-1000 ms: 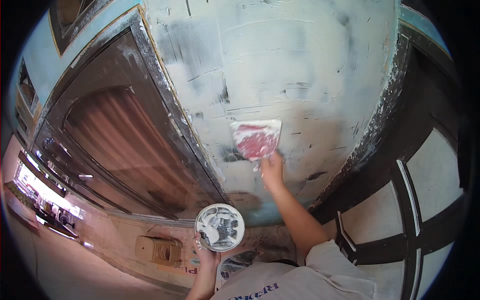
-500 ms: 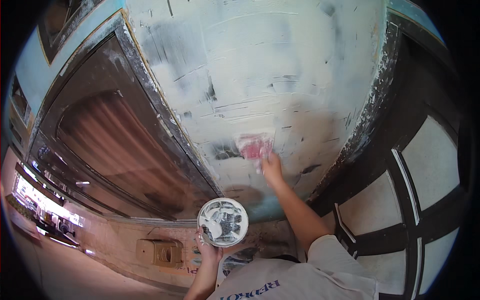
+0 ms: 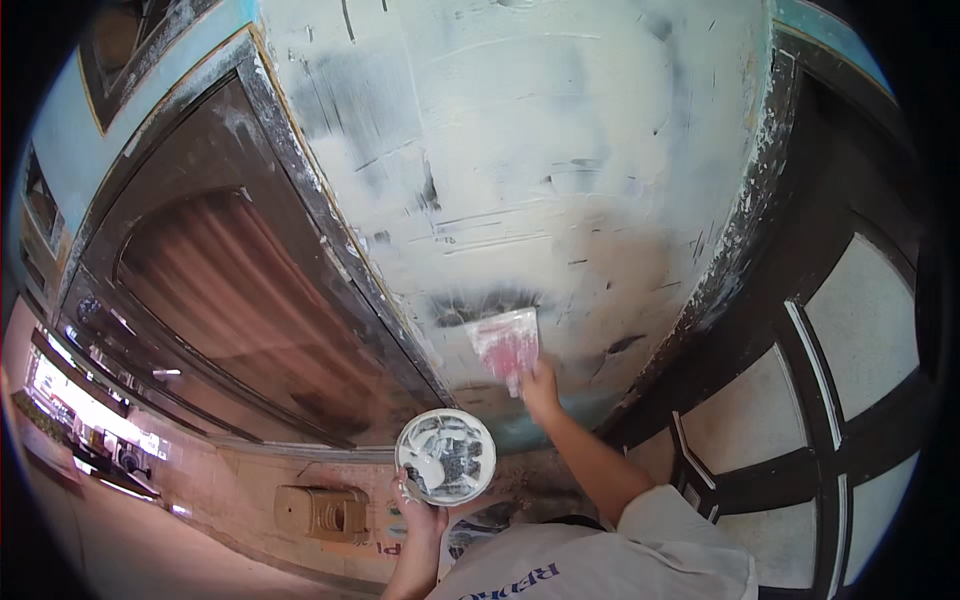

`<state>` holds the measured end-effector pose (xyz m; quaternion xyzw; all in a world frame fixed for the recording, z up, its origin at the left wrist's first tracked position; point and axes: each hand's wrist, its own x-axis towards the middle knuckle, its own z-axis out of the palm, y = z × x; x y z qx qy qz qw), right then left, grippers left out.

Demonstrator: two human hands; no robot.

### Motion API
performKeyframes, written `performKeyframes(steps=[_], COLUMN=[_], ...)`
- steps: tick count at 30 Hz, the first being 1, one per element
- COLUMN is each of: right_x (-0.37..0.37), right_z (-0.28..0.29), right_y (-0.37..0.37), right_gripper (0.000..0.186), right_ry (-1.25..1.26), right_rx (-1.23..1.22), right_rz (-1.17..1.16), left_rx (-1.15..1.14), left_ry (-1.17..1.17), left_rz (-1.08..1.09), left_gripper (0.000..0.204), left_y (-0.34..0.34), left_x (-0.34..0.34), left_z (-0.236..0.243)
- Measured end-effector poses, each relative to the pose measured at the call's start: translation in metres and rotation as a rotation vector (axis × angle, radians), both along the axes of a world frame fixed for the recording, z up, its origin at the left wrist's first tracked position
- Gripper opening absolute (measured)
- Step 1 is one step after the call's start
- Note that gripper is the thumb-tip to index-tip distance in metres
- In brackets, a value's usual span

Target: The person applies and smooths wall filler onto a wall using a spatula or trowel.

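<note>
My right hand [image 3: 540, 392] is closed round the handle of a putty knife [image 3: 508, 345], a wide reddish-pink blade smeared with white. Its broad edge lies at the wall [image 3: 480, 200], just under a dark patch [image 3: 490, 303]. White filler covers much of that wall in streaks, with dark marks and a brownish area showing through. Lower down, my left hand [image 3: 422, 515] grips a round tub [image 3: 446, 412] by its side, tilted so the inside shows. White paste coats its rim and lies in patches over the dark inside.
A dark-framed door with a curtained pane [image 3: 230, 270] stands at the left. On the right is a dark door with pale panels [image 3: 870, 310]. A tan plastic stool [image 3: 320, 512] sits on the floor, near printed sheets beneath the tub.
My right hand has drawn the putty knife down the wall, away from the dark patch, which now shows more fully. The tub sits slightly lower in view, still in my left hand.
</note>
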<state>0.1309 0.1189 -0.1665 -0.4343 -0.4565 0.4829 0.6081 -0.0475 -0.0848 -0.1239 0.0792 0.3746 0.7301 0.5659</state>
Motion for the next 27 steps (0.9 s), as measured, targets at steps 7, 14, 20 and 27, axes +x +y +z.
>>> performKeyframes(steps=[7, 14, 20, 27], right_x=[0.002, 0.003, -0.007, -0.003], right_z=[0.139, 0.014, 0.145, 0.016], right_y=[0.013, -0.029, -0.002, -0.02], right_gripper=[0.023, 0.022, 0.026, 0.024], right_ry=[0.024, 0.052, 0.06, 0.005], right_rx=[0.134, -0.23, 0.143, -0.154], right_rz=[0.039, 0.063, 0.07, 0.071], left_rx=[0.002, 0.041, -0.024, 0.003], left_ry=[-0.031, -0.034, -0.004, 0.055], left_rz=[0.007, -0.029, -0.008, -0.034], left_gripper=[0.047, 0.045, 0.046, 0.058], left_y=[0.003, 0.01, 0.007, 0.009], left_x=[0.003, 0.007, 0.005, -0.002], left_z=[0.006, 0.004, 0.007, 0.0])
